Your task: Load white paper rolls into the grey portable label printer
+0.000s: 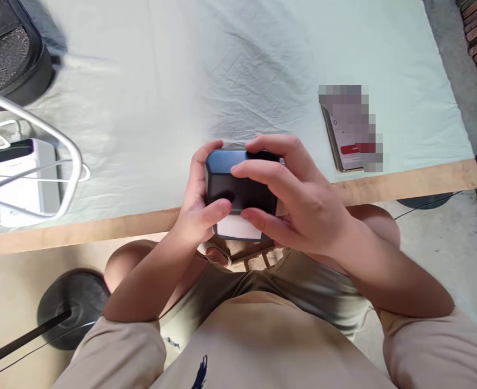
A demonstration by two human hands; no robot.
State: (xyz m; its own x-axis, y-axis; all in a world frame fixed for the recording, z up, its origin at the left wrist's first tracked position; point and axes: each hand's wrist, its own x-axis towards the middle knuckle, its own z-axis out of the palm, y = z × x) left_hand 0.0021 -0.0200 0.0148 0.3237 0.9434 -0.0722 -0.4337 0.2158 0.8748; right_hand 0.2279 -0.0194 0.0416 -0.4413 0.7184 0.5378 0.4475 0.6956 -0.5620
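Between both hands, just above the table's front edge, is a small black box [242, 186] with bevelled edges and a pale patch on its lower side. I cannot make out its exact kind. My left hand [200, 208] grips its left end, thumb on the near face and fingers round the far side. On the right end lies my right hand [299, 194], index finger across the top, thumb at the near face and the other fingers curled around. My right hand covers much of the box's right side.
A phone [348, 135] with a partly blurred screen lies on the cloth-covered table [173, 97] to the right. At left are a white power bank [31, 183], a looped white cable [74, 178] and a black case [15, 59]. Round black bases [74, 300] stand on the floor.
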